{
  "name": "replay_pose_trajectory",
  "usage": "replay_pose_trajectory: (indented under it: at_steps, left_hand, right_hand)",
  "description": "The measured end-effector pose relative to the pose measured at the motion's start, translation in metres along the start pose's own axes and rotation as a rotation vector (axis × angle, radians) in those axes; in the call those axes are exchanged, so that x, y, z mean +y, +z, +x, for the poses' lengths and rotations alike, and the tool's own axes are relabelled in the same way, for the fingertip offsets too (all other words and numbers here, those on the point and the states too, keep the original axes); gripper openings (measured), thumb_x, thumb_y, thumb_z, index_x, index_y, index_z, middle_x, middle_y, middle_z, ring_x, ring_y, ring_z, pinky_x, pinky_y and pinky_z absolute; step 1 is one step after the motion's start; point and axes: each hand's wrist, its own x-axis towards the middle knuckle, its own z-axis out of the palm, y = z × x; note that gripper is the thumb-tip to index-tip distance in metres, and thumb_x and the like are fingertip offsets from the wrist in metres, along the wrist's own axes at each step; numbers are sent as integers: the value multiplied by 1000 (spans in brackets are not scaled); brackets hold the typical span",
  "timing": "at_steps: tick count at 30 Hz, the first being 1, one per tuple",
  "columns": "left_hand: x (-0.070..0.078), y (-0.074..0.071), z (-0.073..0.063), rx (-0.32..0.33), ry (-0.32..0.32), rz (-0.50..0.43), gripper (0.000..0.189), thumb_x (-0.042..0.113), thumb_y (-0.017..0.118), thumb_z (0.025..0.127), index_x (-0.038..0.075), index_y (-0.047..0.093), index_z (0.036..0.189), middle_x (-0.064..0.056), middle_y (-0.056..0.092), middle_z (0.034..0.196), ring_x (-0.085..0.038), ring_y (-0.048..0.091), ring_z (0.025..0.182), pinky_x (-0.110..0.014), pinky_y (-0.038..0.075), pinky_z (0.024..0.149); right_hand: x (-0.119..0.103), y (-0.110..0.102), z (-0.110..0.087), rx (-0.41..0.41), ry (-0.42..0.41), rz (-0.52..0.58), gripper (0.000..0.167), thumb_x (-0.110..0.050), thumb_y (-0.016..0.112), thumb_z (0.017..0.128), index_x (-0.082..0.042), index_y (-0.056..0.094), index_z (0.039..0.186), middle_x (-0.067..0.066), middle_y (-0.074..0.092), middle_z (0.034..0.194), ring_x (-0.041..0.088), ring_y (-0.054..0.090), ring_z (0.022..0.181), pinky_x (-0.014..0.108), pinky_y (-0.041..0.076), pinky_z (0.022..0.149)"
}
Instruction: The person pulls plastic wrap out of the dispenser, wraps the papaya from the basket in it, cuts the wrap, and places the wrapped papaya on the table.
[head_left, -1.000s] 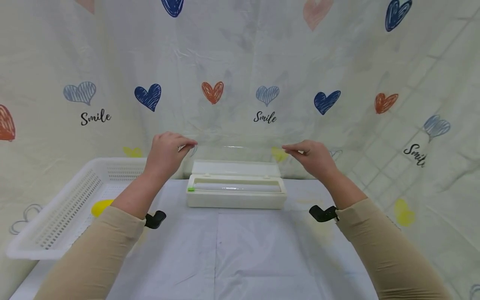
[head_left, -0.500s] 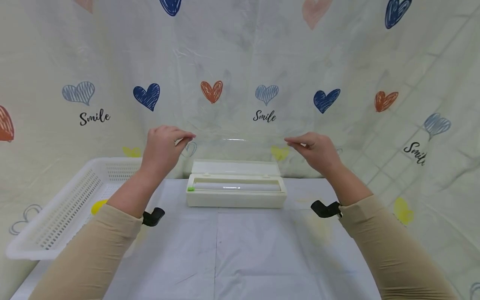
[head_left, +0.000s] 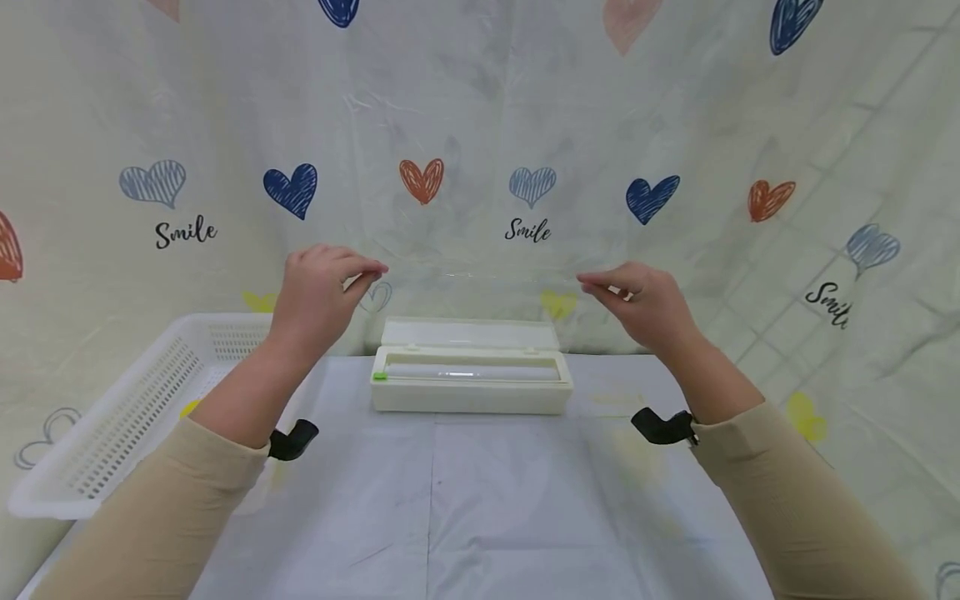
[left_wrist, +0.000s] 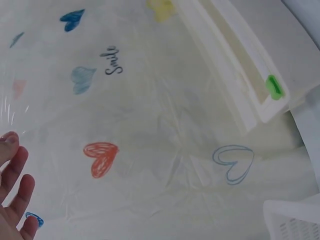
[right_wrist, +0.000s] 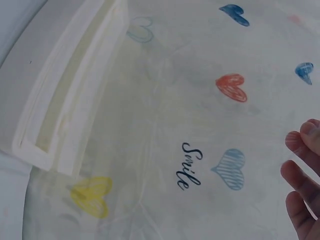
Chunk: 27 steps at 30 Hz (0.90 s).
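Note:
A transparent sheet of cling film (head_left: 480,276) spans the gap between both raised hands, visible mainly by its faint glints. My left hand (head_left: 318,287) pinches one edge of it between thumb and forefinger. At the opposite end, my right hand (head_left: 647,302) pinches the film the same way, its other fingers loosely bent. Below and between the hands sits a white cling film dispenser (head_left: 472,397) with its lid (head_left: 470,334) raised. A roll (head_left: 468,371) lies inside, and a green slider (head_left: 380,376) is at the left end of its front bar.
To the left stands a white perforated basket (head_left: 135,392) with a yellow object (head_left: 190,407) in it, mostly hidden by my left forearm. A heart-printed curtain (head_left: 465,108) hangs behind the table (head_left: 480,500), close behind the dispenser.
Both hands have risen and moved slightly apart, the left one leftward and the right one rightward, with the film still pinched between them. The dispenser has stayed in place.

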Motion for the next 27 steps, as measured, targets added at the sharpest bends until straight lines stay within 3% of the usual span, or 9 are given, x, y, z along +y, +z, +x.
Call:
replay_pose_trajectory:
  at_steps: [6, 12, 16, 19, 22, 27]
  left_hand:
    - [3, -6, -13, 34, 56, -53, 15, 16, 76, 88, 14, 79, 103, -4, 74, 97, -27, 61, 97, -50, 41, 88]
    - [9, -13, -30, 39, 104, -91, 15, 11, 78, 86, 15, 80, 100, -2, 75, 96, -26, 64, 93, -47, 43, 85]
    - [14, -19, -43, -20, 74, -119, 19, 8, 75, 88, 15, 79, 105, -2, 75, 97, -25, 62, 96, -46, 43, 87]
    - [18, -23, -54, -104, 29, -149, 19, 9, 72, 91, 16, 77, 109, 2, 72, 101, -21, 62, 99, -41, 48, 89]
    - [20, -25, -66, -172, 23, -175, 18, 11, 70, 93, 16, 75, 109, 5, 71, 101, -17, 63, 99, -38, 54, 85]
    - [20, -24, -86, -237, 115, -213, 17, 7, 72, 90, 18, 74, 103, 10, 70, 99, -10, 64, 93, -33, 57, 79]
  right_hand:
    - [-6, -4, -14, 44, -80, 11, 23, -5, 75, 87, -12, 78, 109, 1, 74, 94, 12, 61, 80, 21, 50, 68]
    - [-11, -7, -26, 85, -181, 34, 26, 4, 79, 79, -8, 78, 102, 4, 75, 94, 19, 65, 87, 16, 46, 77]
    - [-14, -8, -35, 88, -220, 35, 27, 4, 82, 75, -7, 78, 99, 5, 75, 94, 21, 67, 91, 14, 44, 84]
    - [-17, -10, -44, 69, -235, 43, 28, 3, 83, 73, -8, 78, 98, 3, 75, 93, 20, 67, 90, 12, 44, 84]
    - [-19, -13, -54, 33, -249, 62, 30, 4, 83, 71, -10, 78, 97, -1, 74, 92, 17, 66, 89, 9, 43, 83]
    - [-21, -14, -71, -51, -279, 150, 28, 2, 80, 76, -14, 77, 99, -5, 72, 95, 13, 65, 89, 11, 46, 81]
